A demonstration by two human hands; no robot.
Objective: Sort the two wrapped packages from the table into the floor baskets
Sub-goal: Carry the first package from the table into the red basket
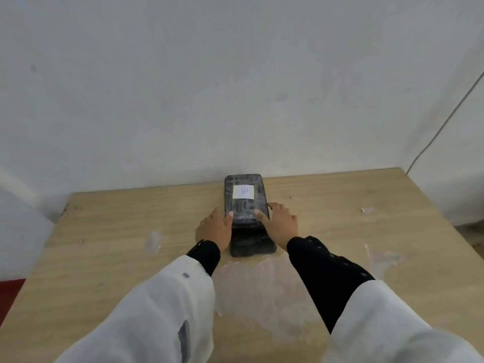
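A: What do the arms look like, nearest first?

B: Both reach forward over the wooden surface [104, 258], white sleeves over black cuffs. They converge on a dark wrapped package [246, 205].

A: And the hands?

B: The left hand [216, 227] presses the package's left side, thumb lying on top. The right hand [280, 222] mirrors it on the right side, thumb on top, fingers running along the edge.

A: So the grip is closed on it?

B: Yes, each hand clamps a side of the upper package.

A: Upper?

B: A second package [252, 244] lies beneath, its near end showing between the wrists, resting on the surface.

A: Farther back?

B: A white label [243, 192] sits on the top package's far half, and its far end is near the wall [235, 87].
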